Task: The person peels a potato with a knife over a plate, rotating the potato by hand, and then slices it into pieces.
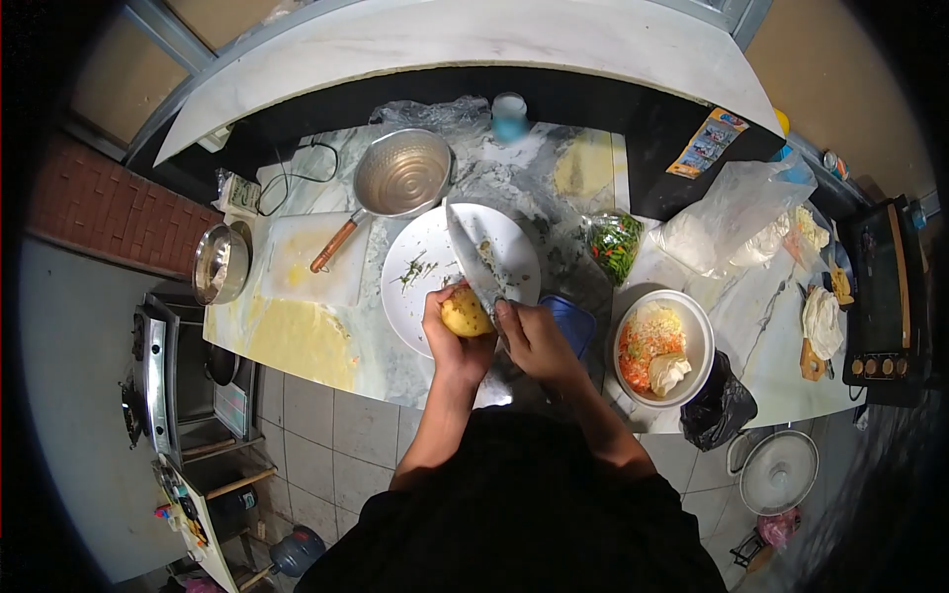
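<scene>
My left hand (458,346) is closed around a yellow potato (465,312) flecked with dark specks. In my right hand (535,338) is a large kitchen knife (470,247), its broad blade pointing away from me and lying close beside the potato. Both hands are over the near part of a white plate (400,296). Green and brown scraps (415,271) are scattered on the plate, and small bits cling to the blade. The fingers of my right hand wrap the knife's handle and hide it.
A dented saucepan (400,173) stands behind the plate, beside a white cutting board (314,259). To the right are a white bowl (704,341) of chopped food, bagged chillies (615,247) and a blue lid (568,326). A metal bowl (219,265) sits at far left.
</scene>
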Motion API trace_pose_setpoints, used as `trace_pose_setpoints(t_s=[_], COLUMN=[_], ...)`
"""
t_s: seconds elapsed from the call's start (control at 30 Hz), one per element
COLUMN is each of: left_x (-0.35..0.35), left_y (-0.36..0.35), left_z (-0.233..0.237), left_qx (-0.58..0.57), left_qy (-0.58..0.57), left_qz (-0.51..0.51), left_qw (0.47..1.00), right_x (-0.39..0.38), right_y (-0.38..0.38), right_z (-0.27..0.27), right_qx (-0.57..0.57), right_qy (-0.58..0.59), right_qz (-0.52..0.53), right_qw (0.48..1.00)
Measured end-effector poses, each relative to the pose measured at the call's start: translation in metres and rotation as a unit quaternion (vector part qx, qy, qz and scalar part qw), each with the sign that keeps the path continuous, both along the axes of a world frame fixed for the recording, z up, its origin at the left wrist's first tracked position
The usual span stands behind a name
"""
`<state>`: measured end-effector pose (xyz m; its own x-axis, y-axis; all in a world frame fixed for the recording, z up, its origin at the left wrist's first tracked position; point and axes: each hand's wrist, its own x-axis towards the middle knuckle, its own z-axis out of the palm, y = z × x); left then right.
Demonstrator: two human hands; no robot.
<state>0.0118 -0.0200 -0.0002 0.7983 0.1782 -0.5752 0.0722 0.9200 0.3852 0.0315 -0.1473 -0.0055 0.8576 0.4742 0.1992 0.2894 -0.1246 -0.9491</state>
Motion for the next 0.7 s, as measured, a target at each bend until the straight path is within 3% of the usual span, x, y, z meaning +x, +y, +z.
trace_pose_setpoints(t_s=[0.17, 0.33, 0.43, 0.47, 0.53, 0.7], left_x=[0.019, 0.024, 0.023, 0.023, 0.022, 0.03], left_y=[0.01, 0.028, 0.041, 0.042, 0.036, 0.024], left_z=[-0.011, -0.016, -0.025, -0.029, -0.02, -0.001], left_qx=[-0.004, 0.002, -0.046, -0.046, 0.076, 0.164], left_qy=[-0.057, -0.132, -0.304, -0.304, -0.242, -0.136], left_qz=[0.059, 0.018, -0.061, -0.06, -0.045, 0.02], left_qw=[0.997, 0.991, 0.95, 0.95, 0.966, 0.977], right_x=[0.013, 0.021, 0.019, 0.018, 0.015, 0.014], right_y=[0.001, 0.004, 0.011, 0.013, 0.016, 0.021], right_z=[-0.005, -0.007, -0.001, 0.002, 0.009, 0.015], right_qx=[-0.015, -0.026, -0.02, -0.009, 0.002, -0.001], right_qy=[0.013, 0.013, -0.053, -0.046, -0.038, -0.024], right_qz=[-0.059, -0.055, -0.072, -0.069, -0.065, -0.058], right_qw=[0.998, 0.998, 0.996, 0.996, 0.997, 0.998])
